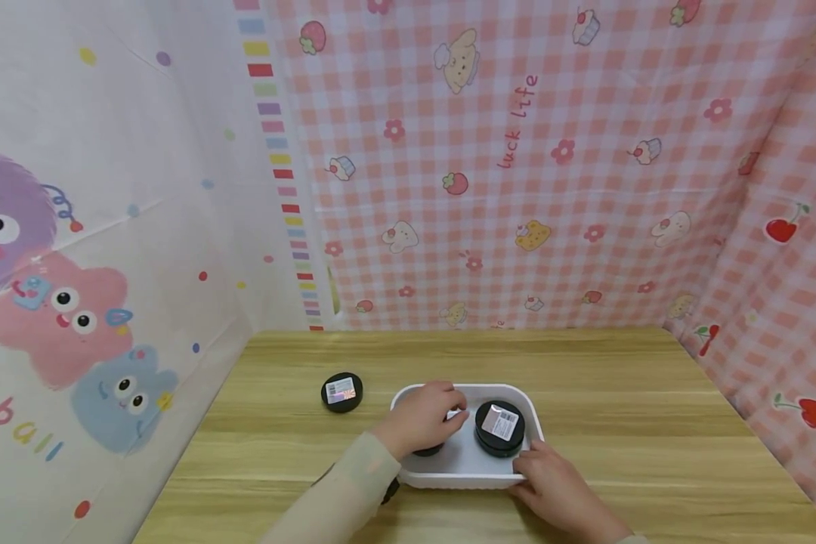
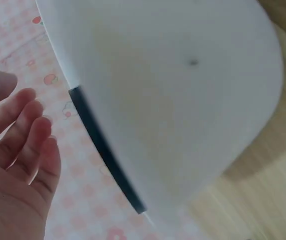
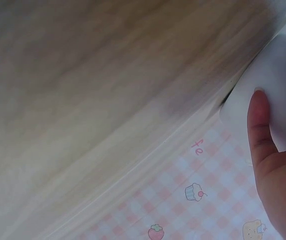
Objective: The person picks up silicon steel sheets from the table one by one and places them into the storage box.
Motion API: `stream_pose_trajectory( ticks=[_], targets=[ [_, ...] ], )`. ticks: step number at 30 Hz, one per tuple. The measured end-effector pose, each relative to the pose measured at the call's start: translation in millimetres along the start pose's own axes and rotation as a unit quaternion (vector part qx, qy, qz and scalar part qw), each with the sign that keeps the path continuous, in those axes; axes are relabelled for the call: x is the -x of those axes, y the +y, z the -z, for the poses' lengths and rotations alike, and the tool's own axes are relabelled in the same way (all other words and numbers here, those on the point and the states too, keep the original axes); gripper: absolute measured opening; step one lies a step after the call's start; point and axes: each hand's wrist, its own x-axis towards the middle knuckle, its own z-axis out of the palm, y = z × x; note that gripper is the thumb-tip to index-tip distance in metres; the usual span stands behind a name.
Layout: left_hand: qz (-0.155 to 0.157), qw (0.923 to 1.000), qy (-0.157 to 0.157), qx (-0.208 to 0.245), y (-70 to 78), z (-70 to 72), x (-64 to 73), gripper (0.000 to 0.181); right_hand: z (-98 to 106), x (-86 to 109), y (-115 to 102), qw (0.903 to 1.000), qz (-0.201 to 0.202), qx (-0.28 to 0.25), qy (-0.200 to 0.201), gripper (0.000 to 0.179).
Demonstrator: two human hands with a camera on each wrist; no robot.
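Observation:
My left hand [image 1: 421, 419] reaches over the left side of a white plastic box [image 1: 469, 480]. Its fingers are loosely bent, and the left wrist view shows nothing between them. Below this hand, inside the box, lies a round black container [image 1: 428, 449], mostly hidden; a dark edge [image 2: 107, 150] shows above the box rim in the left wrist view. On the box's right side sit stacked round black containers [image 1: 500, 429], the top one with a white label. My right hand [image 1: 556, 483] grips the box's front right corner, its thumb [image 3: 259, 117] against the outer wall.
Another round black container [image 1: 342, 393] with a label lies on the wooden table [image 1: 619, 408], left of the box. Behind the table hangs a pink checked cloth [image 1: 517, 189]; a white cartoon-printed cloth [image 1: 197, 151] hangs at the left. A small dark object [image 1: 391, 492] shows beside the left sleeve.

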Motion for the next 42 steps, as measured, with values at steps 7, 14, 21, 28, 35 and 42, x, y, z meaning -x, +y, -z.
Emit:
stream_pose_trajectory(
  ticks=[7,14,21,28,35,42],
  targets=[
    [-0.003,0.9997,0.023,0.005,-6.0,-4.0,5.7,0.016,-1.2,0.9,0.3,0.9999,-0.008,-0.004,-0.009,0.027],
    [0.014,0.9993,0.035,-0.004,-7.1,-4.3,12.1,0.018,2.3,0.5,0.1,0.9998,-0.009,-0.010,-0.014,0.026],
    [0.030,0.9976,0.061,-0.012,-6.3,-2.1,20.4,0.016,3.7,0.1,0.8,0.9998,-0.010,-0.011,-0.015,0.025],
    [0.027,0.9928,0.114,-0.027,-12.3,-8.1,28.3,0.013,3.0,0.8,1.2,0.9995,-0.010,-0.018,-0.024,0.026],
    [0.048,0.9898,0.130,-0.033,-22.9,-16.4,34.5,0.015,2.6,0.3,0.1,0.9997,-0.012,-0.011,-0.018,0.026],
    [0.061,0.9883,0.137,-0.027,-29.7,-19.8,42.0,0.020,4.8,-0.1,-1.4,0.9994,-0.014,-0.022,-0.020,0.026]
  ],
)
